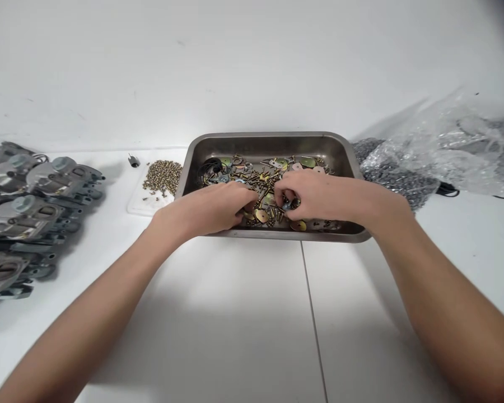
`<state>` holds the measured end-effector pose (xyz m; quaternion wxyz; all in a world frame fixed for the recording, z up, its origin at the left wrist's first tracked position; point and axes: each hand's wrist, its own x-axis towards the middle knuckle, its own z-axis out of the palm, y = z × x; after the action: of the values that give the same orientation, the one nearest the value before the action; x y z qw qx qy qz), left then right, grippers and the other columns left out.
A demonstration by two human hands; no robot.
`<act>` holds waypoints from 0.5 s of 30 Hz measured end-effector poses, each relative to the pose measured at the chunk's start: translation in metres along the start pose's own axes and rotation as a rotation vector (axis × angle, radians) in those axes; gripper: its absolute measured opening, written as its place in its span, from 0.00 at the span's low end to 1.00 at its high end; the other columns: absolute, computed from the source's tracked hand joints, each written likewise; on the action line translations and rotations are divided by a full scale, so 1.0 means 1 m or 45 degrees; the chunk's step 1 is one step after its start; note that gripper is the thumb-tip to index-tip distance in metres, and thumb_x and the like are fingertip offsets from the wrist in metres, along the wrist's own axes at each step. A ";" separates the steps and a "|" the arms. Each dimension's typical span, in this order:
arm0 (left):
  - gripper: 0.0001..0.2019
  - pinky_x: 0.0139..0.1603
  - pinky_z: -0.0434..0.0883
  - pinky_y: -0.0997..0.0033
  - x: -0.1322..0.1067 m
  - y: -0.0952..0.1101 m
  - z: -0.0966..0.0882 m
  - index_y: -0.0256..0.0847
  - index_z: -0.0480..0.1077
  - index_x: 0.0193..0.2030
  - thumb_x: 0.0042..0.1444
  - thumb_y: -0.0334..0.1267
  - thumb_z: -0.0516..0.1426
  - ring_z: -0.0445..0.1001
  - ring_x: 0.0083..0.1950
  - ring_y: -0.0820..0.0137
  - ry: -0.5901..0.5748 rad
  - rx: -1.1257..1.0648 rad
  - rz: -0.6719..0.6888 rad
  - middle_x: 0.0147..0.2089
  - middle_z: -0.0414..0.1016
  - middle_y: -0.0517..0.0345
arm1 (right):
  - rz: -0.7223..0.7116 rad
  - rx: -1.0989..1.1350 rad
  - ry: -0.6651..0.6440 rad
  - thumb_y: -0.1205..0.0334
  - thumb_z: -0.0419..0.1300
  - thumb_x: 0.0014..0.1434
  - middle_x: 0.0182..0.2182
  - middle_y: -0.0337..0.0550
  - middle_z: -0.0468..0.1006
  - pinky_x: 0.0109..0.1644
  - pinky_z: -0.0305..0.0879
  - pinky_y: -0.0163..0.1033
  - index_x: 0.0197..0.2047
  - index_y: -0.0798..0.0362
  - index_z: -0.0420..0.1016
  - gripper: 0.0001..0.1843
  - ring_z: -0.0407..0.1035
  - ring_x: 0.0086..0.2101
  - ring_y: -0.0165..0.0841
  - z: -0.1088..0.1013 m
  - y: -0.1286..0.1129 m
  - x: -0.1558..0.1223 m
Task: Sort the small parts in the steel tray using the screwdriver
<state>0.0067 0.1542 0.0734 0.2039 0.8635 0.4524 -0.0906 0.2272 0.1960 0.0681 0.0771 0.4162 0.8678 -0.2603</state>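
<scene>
A steel tray (269,141) stands on the white table and holds several brass screws, round brass discs (261,215), washers and a black ring (210,165). Both of my hands reach into the tray's near half. My left hand (218,206) lies knuckles up with its fingers curled down into the parts; what they grip is hidden. My right hand (308,195) pinches a small dark part (289,205) between thumb and fingertips, just above the loose screws.
A heap of small brass screws (163,176) lies on a white pad left of the tray, with a small dark bit (133,161) behind it. Several grey metal carburettor-like bodies (25,212) line the left edge. Crumpled clear plastic bags (449,151) lie at the right.
</scene>
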 end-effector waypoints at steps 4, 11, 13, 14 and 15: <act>0.09 0.32 0.56 0.71 -0.001 -0.002 -0.002 0.38 0.67 0.33 0.57 0.26 0.47 0.64 0.32 0.72 0.050 0.041 -0.013 0.36 0.70 0.54 | -0.008 0.012 0.052 0.67 0.62 0.53 0.36 0.43 0.75 0.34 0.60 0.39 0.35 0.48 0.76 0.06 0.70 0.35 0.36 -0.001 -0.002 -0.001; 0.09 0.35 0.59 0.72 -0.003 -0.001 -0.003 0.38 0.67 0.34 0.60 0.28 0.47 0.65 0.33 0.72 0.143 0.052 0.004 0.36 0.69 0.55 | -0.037 0.007 0.074 0.66 0.59 0.56 0.34 0.44 0.76 0.29 0.57 0.38 0.35 0.49 0.76 0.05 0.68 0.30 0.33 -0.004 -0.005 -0.003; 0.07 0.35 0.60 0.72 -0.001 0.001 -0.002 0.38 0.69 0.36 0.61 0.31 0.50 0.67 0.34 0.72 0.137 0.026 0.054 0.36 0.70 0.55 | -0.033 0.004 0.063 0.65 0.60 0.56 0.34 0.44 0.76 0.29 0.57 0.38 0.35 0.49 0.75 0.04 0.68 0.29 0.33 -0.004 -0.003 -0.003; 0.07 0.35 0.60 0.73 0.000 0.002 -0.001 0.38 0.70 0.37 0.61 0.32 0.51 0.68 0.36 0.72 0.123 0.010 0.082 0.38 0.70 0.55 | -0.020 0.009 0.055 0.65 0.60 0.56 0.33 0.44 0.76 0.29 0.57 0.39 0.34 0.49 0.75 0.03 0.68 0.29 0.33 -0.005 -0.002 -0.004; 0.06 0.35 0.60 0.73 0.001 0.003 0.000 0.39 0.71 0.38 0.61 0.33 0.52 0.69 0.37 0.72 0.107 -0.006 0.104 0.39 0.71 0.55 | -0.008 0.021 0.050 0.64 0.61 0.56 0.33 0.43 0.76 0.30 0.57 0.39 0.33 0.49 0.75 0.02 0.68 0.29 0.33 -0.006 -0.001 -0.005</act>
<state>0.0096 0.1530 0.0739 0.1903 0.8837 0.4252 -0.0449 0.2297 0.1953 0.0751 0.0558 0.4193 0.8682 -0.2593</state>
